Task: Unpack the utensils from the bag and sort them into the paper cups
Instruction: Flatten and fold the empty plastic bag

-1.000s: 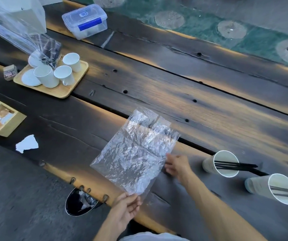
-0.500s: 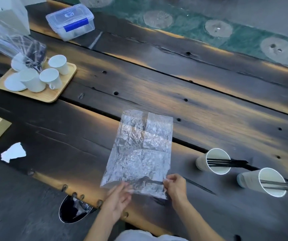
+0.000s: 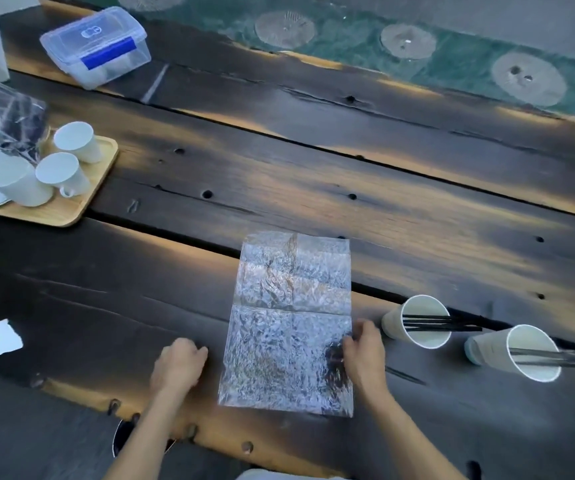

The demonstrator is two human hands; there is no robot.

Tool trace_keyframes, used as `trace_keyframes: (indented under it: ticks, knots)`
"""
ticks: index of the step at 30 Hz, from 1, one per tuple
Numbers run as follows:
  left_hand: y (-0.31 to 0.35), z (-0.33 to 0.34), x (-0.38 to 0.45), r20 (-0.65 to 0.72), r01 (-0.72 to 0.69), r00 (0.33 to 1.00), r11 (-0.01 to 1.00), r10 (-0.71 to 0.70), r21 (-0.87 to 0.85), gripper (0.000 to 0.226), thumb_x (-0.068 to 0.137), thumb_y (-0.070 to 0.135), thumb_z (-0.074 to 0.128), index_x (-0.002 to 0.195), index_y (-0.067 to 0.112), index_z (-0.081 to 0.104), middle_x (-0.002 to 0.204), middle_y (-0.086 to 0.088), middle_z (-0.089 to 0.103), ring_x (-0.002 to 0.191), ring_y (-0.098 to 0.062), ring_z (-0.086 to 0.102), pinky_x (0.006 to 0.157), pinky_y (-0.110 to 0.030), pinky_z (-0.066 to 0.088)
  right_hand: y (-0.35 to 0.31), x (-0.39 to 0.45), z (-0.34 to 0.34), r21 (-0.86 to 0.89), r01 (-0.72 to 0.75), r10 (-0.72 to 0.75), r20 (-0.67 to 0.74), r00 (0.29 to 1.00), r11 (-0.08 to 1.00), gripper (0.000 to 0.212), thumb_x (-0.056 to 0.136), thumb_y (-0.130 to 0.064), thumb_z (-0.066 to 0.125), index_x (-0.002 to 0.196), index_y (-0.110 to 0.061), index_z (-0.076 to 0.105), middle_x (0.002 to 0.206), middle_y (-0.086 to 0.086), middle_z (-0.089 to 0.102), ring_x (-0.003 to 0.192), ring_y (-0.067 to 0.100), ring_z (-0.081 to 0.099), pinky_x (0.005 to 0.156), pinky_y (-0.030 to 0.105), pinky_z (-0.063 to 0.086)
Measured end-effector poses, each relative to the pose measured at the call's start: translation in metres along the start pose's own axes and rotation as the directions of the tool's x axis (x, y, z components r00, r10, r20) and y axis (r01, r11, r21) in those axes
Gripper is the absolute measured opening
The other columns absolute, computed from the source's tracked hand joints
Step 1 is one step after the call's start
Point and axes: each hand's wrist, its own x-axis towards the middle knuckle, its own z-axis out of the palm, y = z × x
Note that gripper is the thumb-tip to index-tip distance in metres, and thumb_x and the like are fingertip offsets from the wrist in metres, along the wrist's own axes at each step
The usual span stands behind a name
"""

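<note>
The right hand (image 3: pixel 364 355) pinched the 3 o'clock edge of the bag (image 3: pixel 289 323). The bag, crinkled, translucent and creased, lay flat on the desk (image 3: pixel 314 188). The left hand (image 3: pixel 178 365), fingers curled and holding nothing, rested at the bag's 9 o'clock. Two paper cups (image 3: pixel 397 323) holding dark utensils (image 3: pixel 442 323) lay at 3 o'clock.

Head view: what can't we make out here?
- Utensils in the two paper cups: dark thin handles, type too small and blurred to tell.
- Bag: crinkled and reflective, so whether anything remains inside is unclear.
- Left hand: fingers curled, any contact with the table hidden.
- Far-right cup's utensils: cut off by the right edge.
</note>
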Motion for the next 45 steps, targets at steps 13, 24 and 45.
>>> trace_keyframes:
  ticks: [13,24,45]
  knots:
    - [0.164,-0.038,0.084,0.115,-0.093,0.972,0.788,0.203,-0.609,0.048,0.091,0.001,0.056,0.136,0.012,0.043,0.114,-0.010,0.057,0.074,-0.022,0.061,0.066,-0.032,0.061,-0.056,0.155,0.010,0.044,-0.415,0.410,0.083,0.908,0.909,0.012,0.084,-0.006,0.045,0.093,-0.001,0.052,0.096,0.026,0.068,0.077,0.039,0.071,0.063,0.052,0.060]
    - [0.179,-0.037,0.106,0.027,-0.191,0.958,0.706,0.286,-0.682,0.017,0.089,-0.003,0.062,0.104,0.004,0.063,0.082,-0.011,0.066,0.054,-0.013,0.061,0.049,-0.018,0.052,-0.077,0.135,-0.009,0.443,-0.425,0.361,0.226,0.905,0.789,0.028,0.086,0.010,0.049,0.098,-0.014,0.055,0.065,0.011,0.058,0.038,0.014,0.040,0.033,0.018,0.027]
    - [0.031,-0.031,0.001,0.049,-0.081,0.962,0.450,0.270,-0.890,0.022,0.087,-0.022,0.044,0.087,-0.007,0.061,0.097,-0.022,0.062,0.094,-0.040,0.068,0.078,-0.030,0.061,-0.027,0.010,-0.028,0.701,-0.328,0.140,0.313,0.939,0.633,0.020,0.099,-0.005,0.044,0.084,-0.006,0.058,0.090,0.012,0.070,0.069,0.030,0.074,0.052,0.032,0.057]
